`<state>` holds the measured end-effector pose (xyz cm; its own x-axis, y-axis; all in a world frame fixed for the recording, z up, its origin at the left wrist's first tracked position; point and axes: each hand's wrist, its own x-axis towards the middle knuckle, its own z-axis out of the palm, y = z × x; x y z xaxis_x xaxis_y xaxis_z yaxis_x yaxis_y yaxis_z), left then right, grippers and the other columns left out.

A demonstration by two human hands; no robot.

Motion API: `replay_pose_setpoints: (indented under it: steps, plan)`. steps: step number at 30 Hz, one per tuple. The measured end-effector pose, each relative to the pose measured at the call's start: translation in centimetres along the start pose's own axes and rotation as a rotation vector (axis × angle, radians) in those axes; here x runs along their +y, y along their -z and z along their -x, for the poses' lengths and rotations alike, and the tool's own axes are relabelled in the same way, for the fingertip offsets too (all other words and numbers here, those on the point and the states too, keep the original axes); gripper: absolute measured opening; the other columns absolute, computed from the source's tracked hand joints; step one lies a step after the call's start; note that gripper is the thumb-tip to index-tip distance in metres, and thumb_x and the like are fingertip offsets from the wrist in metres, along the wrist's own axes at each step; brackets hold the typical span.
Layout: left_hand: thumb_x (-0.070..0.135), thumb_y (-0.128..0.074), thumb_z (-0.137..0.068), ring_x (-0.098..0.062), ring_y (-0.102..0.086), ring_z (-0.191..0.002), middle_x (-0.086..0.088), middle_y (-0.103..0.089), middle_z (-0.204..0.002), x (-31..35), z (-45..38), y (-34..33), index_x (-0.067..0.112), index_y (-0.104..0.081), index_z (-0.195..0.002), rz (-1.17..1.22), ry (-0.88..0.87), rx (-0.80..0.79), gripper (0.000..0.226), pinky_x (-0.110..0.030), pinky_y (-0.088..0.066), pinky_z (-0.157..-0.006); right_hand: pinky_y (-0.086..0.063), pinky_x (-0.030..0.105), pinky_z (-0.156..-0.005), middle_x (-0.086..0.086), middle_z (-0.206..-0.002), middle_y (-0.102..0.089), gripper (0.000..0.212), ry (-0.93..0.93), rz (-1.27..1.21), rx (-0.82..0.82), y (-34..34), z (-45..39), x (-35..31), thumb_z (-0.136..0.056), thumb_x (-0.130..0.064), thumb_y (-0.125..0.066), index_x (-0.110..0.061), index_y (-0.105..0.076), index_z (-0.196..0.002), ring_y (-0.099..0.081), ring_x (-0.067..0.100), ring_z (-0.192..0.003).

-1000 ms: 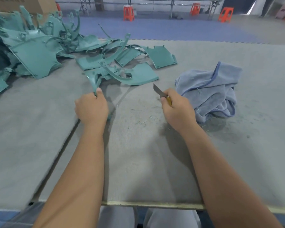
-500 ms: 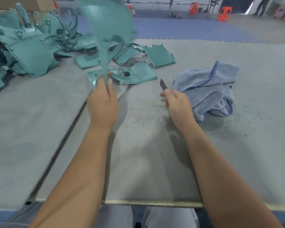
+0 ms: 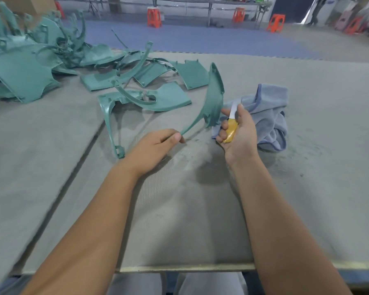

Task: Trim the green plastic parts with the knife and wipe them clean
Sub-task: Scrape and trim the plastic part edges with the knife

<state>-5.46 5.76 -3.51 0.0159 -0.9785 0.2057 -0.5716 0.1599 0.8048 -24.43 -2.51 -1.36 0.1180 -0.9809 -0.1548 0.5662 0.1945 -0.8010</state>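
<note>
A grey felt-covered table (image 3: pixel 307 167) stood in a workshop with orange stools (image 3: pixel 154 17) on the far floor. A pile of green parts (image 3: pixel 30 67) lay far left. The left hand (image 3: pixel 151 146) pinched the curved green part (image 3: pixel 212 103) by its thin near end. The right hand (image 3: pixel 237 130), just right of it, gripped the yellow-handled knife (image 3: pixel 231 126) before the blue cloth (image 3: pixel 268 116).

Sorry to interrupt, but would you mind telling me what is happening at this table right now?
A person is trimming green plastic parts. The left hand pinches the thin end of a curved green part and holds it up off the grey table. The right hand grips a yellow-handled knife close beside it. A blue cloth lies just behind the right hand, and a pile of green parts sits at the far left.
</note>
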Motion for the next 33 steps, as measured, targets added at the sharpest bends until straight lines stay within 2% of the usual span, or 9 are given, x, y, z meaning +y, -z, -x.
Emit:
replay_pose_setpoints:
  steps: [2,4,10,15,21,23,25,28,33]
  plan:
    - [0.042,-0.047,-0.1,-0.002,-0.046,-0.056,0.014,-0.053,-0.062,0.2,-0.1,0.1,0.033,-0.067,-0.099,-0.044,-0.044,-0.009,0.022,-0.017,-0.037,-0.055,-0.026,0.024,-0.048,-0.002,-0.059,-0.041,0.036,0.022,0.011,-0.005,0.1,0.1,0.0,-0.097,-0.045,-0.049,-0.012,-0.064,-0.098,-0.029,0.012,-0.047]
    - [0.038,-0.049,-0.1,-0.011,-0.053,-0.072,0.009,-0.058,-0.072,-0.1,-0.3,0.4,0.031,-0.067,-0.104,-0.238,-0.102,0.04,0.02,-0.029,-0.039,-0.068,-0.026,0.024,-0.049,-0.002,-0.06,-0.04,0.037,0.062,-0.006,-0.005,0.0,0.1,-0.2,-0.093,-0.049,-0.053,-0.013,-0.063,-0.094,-0.028,0.012,-0.049]
    - [0.03,-0.06,-0.094,-0.018,-0.038,-0.12,0.011,-0.058,-0.112,-1.4,-0.6,1.5,0.033,-0.069,-0.108,-0.703,-0.063,0.337,0.017,-0.04,-0.006,-0.106,-0.022,0.02,-0.046,-0.003,-0.06,-0.037,0.035,0.082,-0.188,-0.014,0.4,0.2,-0.7,-0.091,-0.051,-0.056,-0.022,-0.054,-0.071,-0.025,0.011,-0.049]
    - [0.018,-0.069,-0.086,-0.027,-0.026,-0.135,0.0,-0.051,-0.136,-1.4,-0.6,1.8,0.033,-0.072,-0.097,-0.753,0.021,0.47,0.019,-0.058,-0.012,-0.108,-0.027,0.02,-0.037,0.007,-0.075,-0.057,0.011,-0.015,0.058,0.054,0.7,-0.5,-0.6,-0.091,-0.019,-0.063,-0.009,-0.059,-0.09,-0.03,0.009,-0.037]
    - [0.013,-0.063,-0.086,-0.033,-0.031,-0.135,-0.007,-0.047,-0.14,-0.7,-0.4,1.2,0.03,-0.07,-0.095,-0.659,0.044,0.689,0.021,-0.051,-0.024,-0.105,-0.033,0.02,-0.04,0.006,-0.061,-0.046,0.016,0.099,0.123,-0.026,0.2,-0.4,0.2,-0.09,-0.01,-0.061,-0.011,-0.056,-0.075,-0.034,0.012,-0.04]
    - [0.008,-0.057,-0.086,-0.031,-0.05,-0.115,-0.004,-0.063,-0.112,-0.3,-0.3,0.7,0.022,-0.071,-0.089,-0.535,-0.078,0.646,0.02,-0.046,-0.039,-0.097,-0.035,0.019,-0.042,0.009,-0.069,-0.049,0.012,0.14,-0.006,-0.058,-0.1,-0.5,0.4,-0.093,-0.009,-0.057,-0.011,-0.06,-0.081,-0.039,0.014,-0.05]
    - [0.001,-0.051,-0.086,-0.017,-0.061,-0.09,0.005,-0.068,-0.084,0.7,-0.2,-0.5,0.022,-0.07,-0.081,-0.254,-0.048,0.456,0.029,-0.035,-0.049,-0.081,-0.035,0.018,-0.043,0.009,-0.076,-0.053,0.01,0.169,-0.122,-0.099,-0.1,-0.7,0.4,-0.096,-0.009,-0.053,-0.011,-0.06,-0.089,-0.043,0.016,-0.059]
    - [-0.001,-0.048,-0.085,-0.001,-0.06,-0.067,0.001,-0.069,-0.077,2.4,-0.9,-3.2,0.016,-0.076,-0.082,0.002,0.081,0.147,0.032,-0.022,-0.047,-0.067,-0.032,0.018,-0.044,0.006,-0.081,-0.056,0.009,0.129,-0.11,-0.123,-0.3,-1.0,1.1,-0.098,-0.011,-0.051,-0.014,-0.056,-0.092,-0.043,0.013,-0.056]
    - [0.028,-0.047,-0.101,-0.016,-0.066,-0.069,-0.003,-0.07,-0.074,3.4,-3.1,-4.6,0.015,-0.063,-0.094,0.707,0.297,0.302,0.022,-0.029,-0.055,-0.06,-0.026,0.019,-0.041,0.004,-0.07,-0.06,0.008,0.114,0.396,-0.291,-0.7,-0.3,2.7,-0.095,-0.007,-0.055,-0.01,-0.055,-0.088,-0.034,0.007,-0.04]
